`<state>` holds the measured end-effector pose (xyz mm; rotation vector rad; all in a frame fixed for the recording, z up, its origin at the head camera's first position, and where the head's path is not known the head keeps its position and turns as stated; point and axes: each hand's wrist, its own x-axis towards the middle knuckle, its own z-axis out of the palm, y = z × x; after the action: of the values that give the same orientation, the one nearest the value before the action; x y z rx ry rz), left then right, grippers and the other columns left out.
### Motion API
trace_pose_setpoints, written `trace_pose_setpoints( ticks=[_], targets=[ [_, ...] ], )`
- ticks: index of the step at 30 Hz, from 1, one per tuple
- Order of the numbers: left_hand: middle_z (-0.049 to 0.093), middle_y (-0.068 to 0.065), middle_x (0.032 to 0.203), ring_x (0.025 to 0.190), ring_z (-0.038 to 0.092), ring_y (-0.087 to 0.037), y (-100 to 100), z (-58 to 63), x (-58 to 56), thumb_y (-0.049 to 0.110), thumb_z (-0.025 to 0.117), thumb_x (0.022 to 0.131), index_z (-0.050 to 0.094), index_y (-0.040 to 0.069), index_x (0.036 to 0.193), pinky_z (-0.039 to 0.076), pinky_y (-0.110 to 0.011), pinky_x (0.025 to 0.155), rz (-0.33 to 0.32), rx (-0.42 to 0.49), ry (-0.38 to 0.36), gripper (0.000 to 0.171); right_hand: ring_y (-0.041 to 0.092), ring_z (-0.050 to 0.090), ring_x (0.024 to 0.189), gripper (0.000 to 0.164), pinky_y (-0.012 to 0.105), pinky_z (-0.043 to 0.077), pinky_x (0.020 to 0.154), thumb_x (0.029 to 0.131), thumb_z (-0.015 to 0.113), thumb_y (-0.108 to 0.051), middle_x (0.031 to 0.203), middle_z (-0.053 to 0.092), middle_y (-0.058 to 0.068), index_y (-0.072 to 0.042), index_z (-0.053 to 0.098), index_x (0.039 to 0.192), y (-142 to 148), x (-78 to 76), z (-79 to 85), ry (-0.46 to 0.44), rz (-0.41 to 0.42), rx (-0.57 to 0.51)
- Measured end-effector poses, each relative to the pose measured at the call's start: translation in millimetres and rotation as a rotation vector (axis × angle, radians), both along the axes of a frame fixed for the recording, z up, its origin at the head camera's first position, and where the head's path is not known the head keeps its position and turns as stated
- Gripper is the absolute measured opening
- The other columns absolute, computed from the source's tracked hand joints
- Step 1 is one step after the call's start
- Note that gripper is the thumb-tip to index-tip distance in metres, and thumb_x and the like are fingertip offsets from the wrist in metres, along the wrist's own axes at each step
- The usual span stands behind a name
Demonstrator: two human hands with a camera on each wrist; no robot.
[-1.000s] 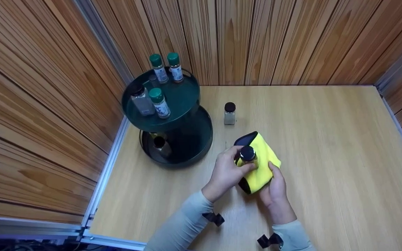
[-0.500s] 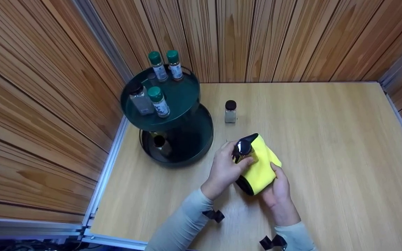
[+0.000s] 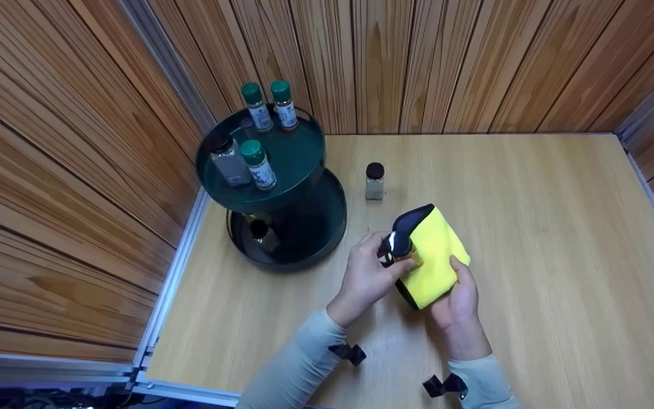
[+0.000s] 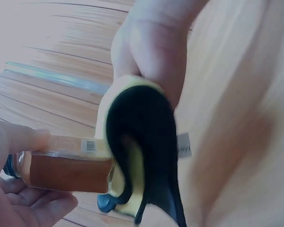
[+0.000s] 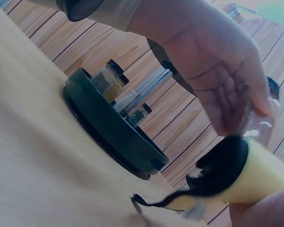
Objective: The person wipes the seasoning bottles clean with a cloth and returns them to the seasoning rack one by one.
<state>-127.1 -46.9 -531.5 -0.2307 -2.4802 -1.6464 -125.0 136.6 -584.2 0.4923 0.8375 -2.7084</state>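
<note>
My left hand [image 3: 365, 278] pinches a small clear spice jar [image 4: 68, 172] between thumb and fingers near its dark cap [image 3: 400, 243]. In the left wrist view the jar shows reddish-brown contents and a barcode label. A folded yellow cloth [image 3: 439, 258] with a black reverse side is gripped by my right hand [image 3: 458, 298], its thumb on the yellow face and the other fingers mostly hidden behind. The cloth lies against the jar's base end, above the tabletop. From the right wrist, the jar [image 5: 259, 126] appears just beyond the cloth's black fold.
A dark green two-tier turntable [image 3: 298, 182] stands at the left. Its upper tier bears green-capped jars [image 3: 259, 165] and a dark-capped one [image 3: 230, 162]; more jars sit below. Another dark-capped jar [image 3: 374, 182] stands on the table behind the hands. Wooden panels enclose the sides and back.
The jar has tipped and shifted slightly left in my left hand. My right hand has carried the cloth a little right, then up, turning it against the jar.
</note>
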Motion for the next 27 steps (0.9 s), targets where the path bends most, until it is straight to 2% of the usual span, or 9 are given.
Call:
trace_pose_setpoints(
  ticks=[5,11,16,21,27],
  targets=[
    [0.067,0.006,0.114,0.105,0.064,-0.003,3.0,0.4,2.1,0.02,0.09,0.08,0.068,0.013,0.121,0.054,-0.022,0.092,-0.026,0.01,0.053,0.047,0.013,0.058,0.127,0.039,0.032,0.046,0.108,0.113,0.028,-0.034,0.134,0.063,-0.002,-0.016,0.039,0.145,-7.2,4.3,-5.1,-0.029,0.082,-0.02],
    [0.065,0.005,0.108,0.099,0.064,-0.006,1.2,1.8,0.2,0.022,0.09,0.08,0.067,0.012,0.116,0.054,-0.022,0.088,0.014,-0.017,0.097,0.043,0.014,0.057,0.13,0.04,0.034,0.047,0.109,0.113,0.029,-0.035,0.137,0.061,-0.001,-0.016,0.039,0.146,-4.6,9.7,-5.8,-0.05,0.108,-0.001],
    [0.064,0.005,0.108,0.103,0.065,-0.005,-0.2,1.7,1.6,0.021,0.089,0.081,0.066,0.012,0.114,0.053,-0.021,0.093,0.026,-0.003,0.045,0.041,0.014,0.056,0.13,0.039,0.034,0.047,0.107,0.112,0.03,-0.034,0.138,0.059,-0.002,-0.019,0.037,0.147,4.6,12.6,-0.8,-0.045,0.078,0.022],
    [0.064,0.005,0.108,0.104,0.064,-0.005,-1.3,2.8,4.5,0.021,0.089,0.081,0.066,0.012,0.113,0.053,-0.02,0.093,0.02,-0.01,0.042,0.041,0.013,0.056,0.129,0.037,0.033,0.047,0.106,0.112,0.03,-0.033,0.137,0.058,-0.004,-0.02,0.034,0.147,9.7,12.3,3.4,-0.007,0.035,0.055],
    [0.064,0.009,0.11,0.102,0.064,-0.003,-0.2,4.8,14.9,0.022,0.09,0.08,0.066,0.018,0.116,0.055,-0.021,0.089,-0.03,0.031,-0.02,0.043,0.013,0.052,0.134,0.04,0.034,0.047,0.107,0.111,0.032,-0.035,0.145,0.051,-0.004,-0.023,0.033,0.15,8.8,9.1,5.1,0.009,-0.036,0.01]
  ],
)
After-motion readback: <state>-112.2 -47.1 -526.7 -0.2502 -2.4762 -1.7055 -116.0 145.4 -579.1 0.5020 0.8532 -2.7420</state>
